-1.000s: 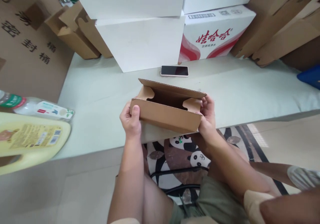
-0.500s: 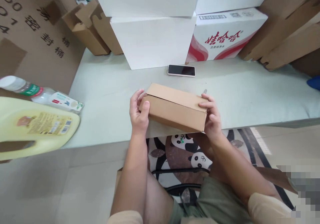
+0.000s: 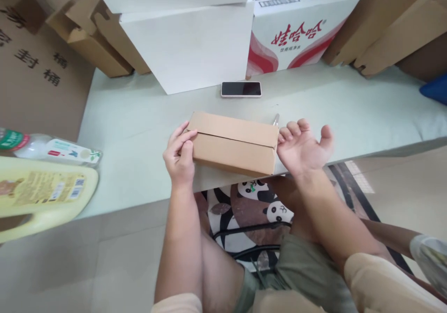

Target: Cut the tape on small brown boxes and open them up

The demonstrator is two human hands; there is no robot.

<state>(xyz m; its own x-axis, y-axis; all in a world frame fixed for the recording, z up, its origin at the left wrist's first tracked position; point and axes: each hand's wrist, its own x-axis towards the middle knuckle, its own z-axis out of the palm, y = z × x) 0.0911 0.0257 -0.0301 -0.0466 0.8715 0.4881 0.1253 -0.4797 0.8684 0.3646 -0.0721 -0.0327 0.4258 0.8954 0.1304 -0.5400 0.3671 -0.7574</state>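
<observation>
A small brown cardboard box (image 3: 234, 141) lies closed at the near edge of the pale green table (image 3: 139, 131). My left hand (image 3: 179, 157) grips its left end, fingers on the lid and thumb on the front face. My right hand (image 3: 303, 146) is off the box at its right end, palm up, fingers apart and loosely curled, fingertips just touching the box's corner. A thin pen-like object (image 3: 275, 119) lies behind the box near that hand.
A phone (image 3: 241, 89) lies face up behind the box. White cartons (image 3: 188, 43), a red-printed carton (image 3: 300, 29) and brown cardboard (image 3: 384, 29) line the back. A yellow jug (image 3: 42, 192) and a bottle (image 3: 52, 149) lie at the left. A blue thing (image 3: 436, 91) is at the right edge.
The box's lid went from open to folded shut. My right hand has since let go of the right end and opened; my left hand still holds the left end.
</observation>
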